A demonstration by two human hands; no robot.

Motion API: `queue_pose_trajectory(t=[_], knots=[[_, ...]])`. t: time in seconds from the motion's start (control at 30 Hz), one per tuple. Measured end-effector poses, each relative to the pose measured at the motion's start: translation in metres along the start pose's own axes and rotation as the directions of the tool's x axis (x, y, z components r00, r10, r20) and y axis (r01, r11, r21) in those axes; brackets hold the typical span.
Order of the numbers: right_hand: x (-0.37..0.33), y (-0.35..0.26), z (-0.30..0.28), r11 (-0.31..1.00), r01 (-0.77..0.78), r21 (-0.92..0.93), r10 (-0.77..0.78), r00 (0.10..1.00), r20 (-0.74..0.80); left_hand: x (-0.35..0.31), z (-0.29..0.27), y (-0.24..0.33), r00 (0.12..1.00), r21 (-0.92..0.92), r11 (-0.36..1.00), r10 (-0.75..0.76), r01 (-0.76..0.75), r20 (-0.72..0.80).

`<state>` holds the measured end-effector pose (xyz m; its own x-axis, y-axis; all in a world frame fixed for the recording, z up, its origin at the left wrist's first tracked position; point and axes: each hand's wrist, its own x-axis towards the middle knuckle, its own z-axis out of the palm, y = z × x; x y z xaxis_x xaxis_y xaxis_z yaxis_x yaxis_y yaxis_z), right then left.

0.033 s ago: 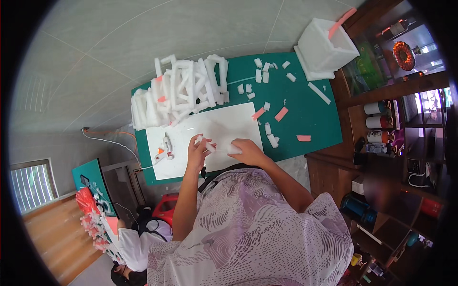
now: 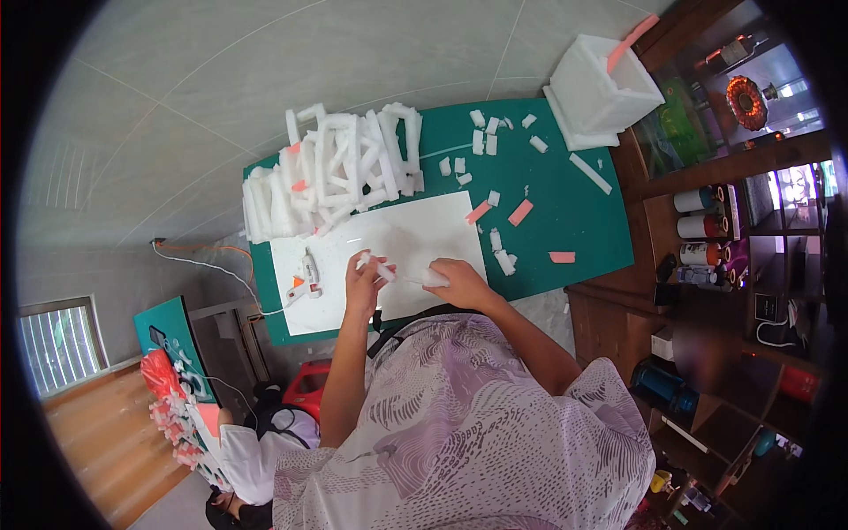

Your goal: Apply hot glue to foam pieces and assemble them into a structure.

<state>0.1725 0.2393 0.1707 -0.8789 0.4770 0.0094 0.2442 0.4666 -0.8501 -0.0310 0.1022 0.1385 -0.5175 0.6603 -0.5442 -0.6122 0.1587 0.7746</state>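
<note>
Over the near part of the white board [image 2: 415, 225], my left hand [image 2: 360, 287] is closed around a small white foam strip [image 2: 385, 272]. Just to its right, my right hand [image 2: 461, 284] grips another white foam piece [image 2: 433, 277], partly covered by the fingers. A narrow gap separates the two pieces; whether a thin thread joins them I cannot tell. The white glue gun [image 2: 310, 269] with an orange part lies on the board left of my left hand. Beyond the board, a heap of white foam strips and frames [image 2: 353, 159] has several pink bits among it.
On the green mat [image 2: 556, 216] lie scattered white foam blocks [image 2: 491, 143] and pink strips [image 2: 521, 211]. A white foam box [image 2: 601, 93] stands at the far right corner beside a dark wooden cabinet [image 2: 654, 212]. A cord [image 2: 212, 263] runs to the wall. Another person [image 2: 256, 455] sits at lower left.
</note>
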Motion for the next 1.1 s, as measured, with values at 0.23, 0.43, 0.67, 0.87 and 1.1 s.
queue_pose_trajectory(t=[0.23, 0.43, 0.67, 0.87, 1.1], knots=[[-0.013, 0.065, -0.027, 0.971, -0.238, 0.028, 0.236, 0.927, -0.29, 0.002, -0.046, 0.004, 0.984, 0.029, 0.997, 0.076, -0.072, -0.163], [0.066, 0.125, -0.089, 0.551, -0.358, 0.754, 0.631, 0.77, -0.096, -0.01, -0.043, -0.014, 0.997, 0.026, 0.998, -0.055, 0.056, -0.05], [0.1, 0.175, -0.104, 0.763, -0.465, 0.448, 0.636, 0.664, -0.394, -0.023, -0.031, -0.028, 0.994, -0.042, 0.993, -0.112, 0.111, -0.011], [0.068, 0.179, -0.09, 0.558, -0.468, 0.685, 0.776, 0.587, -0.23, -0.035, -0.038, -0.033, 0.993, -0.054, 0.993, -0.107, 0.104, -0.059], [0.027, 0.095, -0.026, 0.429, -0.413, 0.804, 0.492, 0.853, 0.176, -0.017, 0.012, -0.021, 0.989, 0.065, 0.995, 0.072, -0.081, 0.133]])
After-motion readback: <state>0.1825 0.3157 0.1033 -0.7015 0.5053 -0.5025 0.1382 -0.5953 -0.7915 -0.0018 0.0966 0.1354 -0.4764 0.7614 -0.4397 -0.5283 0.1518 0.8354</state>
